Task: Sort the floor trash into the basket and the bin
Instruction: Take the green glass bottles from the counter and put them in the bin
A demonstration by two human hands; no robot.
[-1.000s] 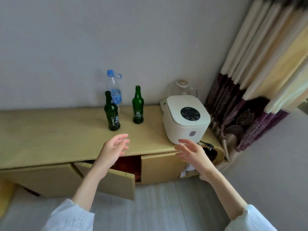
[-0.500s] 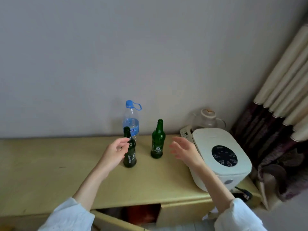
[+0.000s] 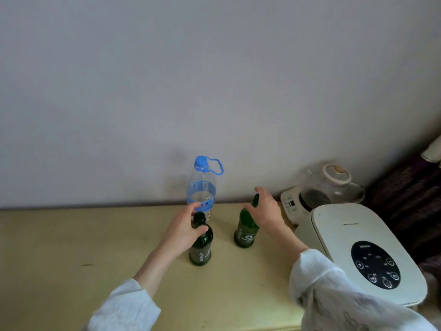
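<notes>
Head view: left hand (image 3: 182, 231) curls round neck of dark green glass bottle (image 3: 201, 247), upright on smooth yellow cabinet top (image 3: 71, 247). Right hand (image 3: 266, 211) wraps neck of second green bottle (image 3: 245, 229). Clear plastic water bottle (image 3: 202, 187) behind; glossy white cooker (image 3: 358, 247) right.

Two upright green bottles (image 3: 200, 249) (image 3: 245, 229), cabinet-top

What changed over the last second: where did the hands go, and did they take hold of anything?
Both hands moved forward from the cabinet's front edge to the green bottles. The left hand now curls round the neck of the left bottle; the right hand has closed in on the neck of the right bottle, grip not clear. Both bottles, the water bottle and the cooker stayed put.
</notes>
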